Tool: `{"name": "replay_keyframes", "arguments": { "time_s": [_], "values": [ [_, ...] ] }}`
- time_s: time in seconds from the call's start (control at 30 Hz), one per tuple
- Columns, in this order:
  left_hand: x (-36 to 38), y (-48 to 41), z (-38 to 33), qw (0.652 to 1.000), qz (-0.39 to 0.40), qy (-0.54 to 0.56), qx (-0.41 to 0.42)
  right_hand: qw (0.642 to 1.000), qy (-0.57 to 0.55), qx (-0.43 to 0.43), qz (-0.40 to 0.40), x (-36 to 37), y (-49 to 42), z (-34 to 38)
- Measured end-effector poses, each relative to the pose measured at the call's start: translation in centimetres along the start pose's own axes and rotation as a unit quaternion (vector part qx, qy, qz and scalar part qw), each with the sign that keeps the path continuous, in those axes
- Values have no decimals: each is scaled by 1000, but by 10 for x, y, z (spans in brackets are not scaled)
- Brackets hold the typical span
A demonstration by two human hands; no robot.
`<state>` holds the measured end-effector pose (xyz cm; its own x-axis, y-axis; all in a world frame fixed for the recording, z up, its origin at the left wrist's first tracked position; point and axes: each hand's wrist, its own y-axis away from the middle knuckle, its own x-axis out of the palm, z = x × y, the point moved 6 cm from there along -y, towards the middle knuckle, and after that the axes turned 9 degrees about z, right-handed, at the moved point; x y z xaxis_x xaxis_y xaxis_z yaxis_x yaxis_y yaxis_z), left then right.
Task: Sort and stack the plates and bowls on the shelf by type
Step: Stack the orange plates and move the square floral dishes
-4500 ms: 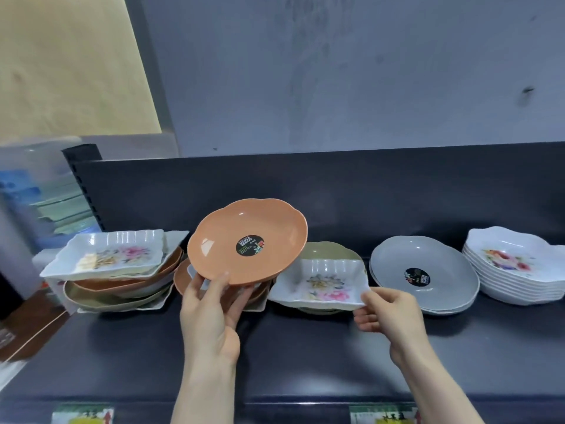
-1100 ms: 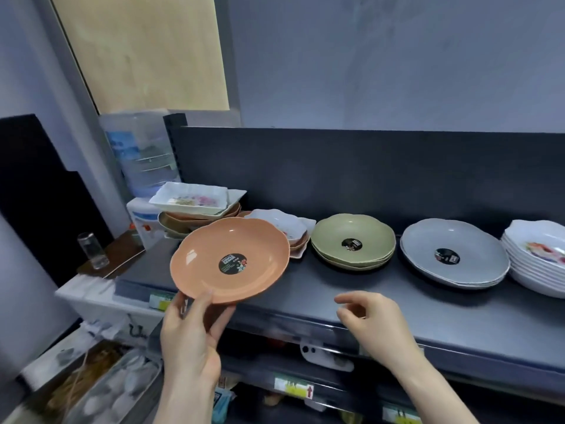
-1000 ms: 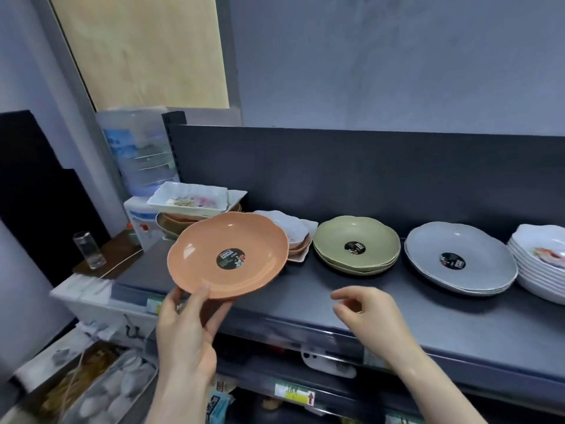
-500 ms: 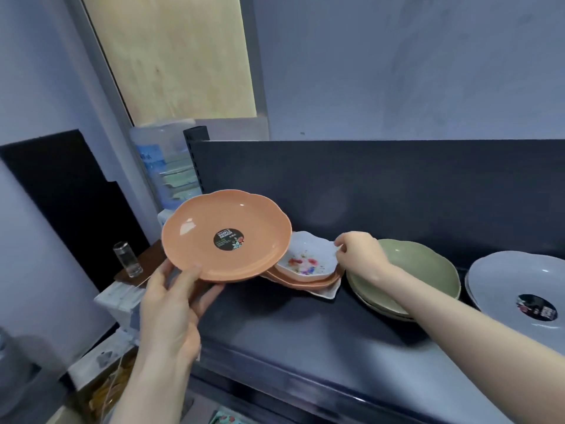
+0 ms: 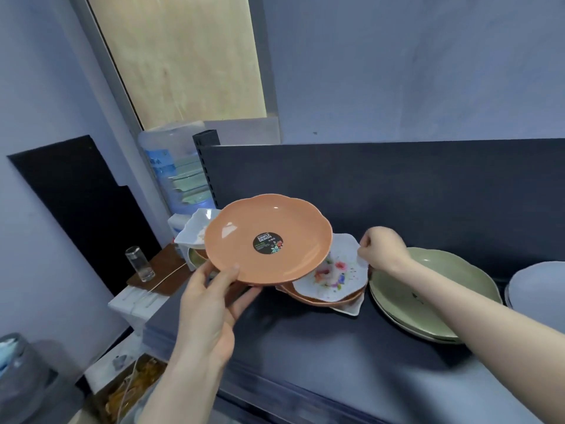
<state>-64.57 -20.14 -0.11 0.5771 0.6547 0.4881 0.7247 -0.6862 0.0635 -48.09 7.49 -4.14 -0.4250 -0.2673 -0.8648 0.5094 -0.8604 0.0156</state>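
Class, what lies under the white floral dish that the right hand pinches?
Under the white floral dish: an orange plastic plate's rim, then a second white dish's corner. Their centres are covered.

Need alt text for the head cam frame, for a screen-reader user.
A person's left hand holds an orange scalloped plate above a dark shelf, while the right hand pinches the rim of a white floral dish atop a mixed pile. Stacked green plates sit right of that pile, with a grey plate at the frame's edge.
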Motion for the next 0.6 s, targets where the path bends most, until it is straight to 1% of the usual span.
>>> {"name": "replay_keyframes", "arguments": {
  "time_s": [0.07,0.13,0.2,0.27,0.37,0.43,0.6],
  "values": [
    [1,-4,-4,1000,7,-9,-11,997,-26,-10,-68,-35,15,-4],
    [1,-6,-5,999,18,-19,-28,990,-29,-15,-140,-75,33,-12],
    [6,-5,-1,997,41,-27,-66,980,-31,0,-199,-112,52,-26],
    [13,-3,9,990,65,-35,-118,970,-48,27,-237,-139,69,-42],
    [27,-4,35,978,72,-36,-194,960,-102,66,-254,-158,90,-61],
    [36,-9,51,972,60,-31,-225,954,-128,77,-260,-161,101,-65],
    [47,-24,74,976,14,-14,-219,953,-136,78,-260,-154,122,-65]
  ]
}}
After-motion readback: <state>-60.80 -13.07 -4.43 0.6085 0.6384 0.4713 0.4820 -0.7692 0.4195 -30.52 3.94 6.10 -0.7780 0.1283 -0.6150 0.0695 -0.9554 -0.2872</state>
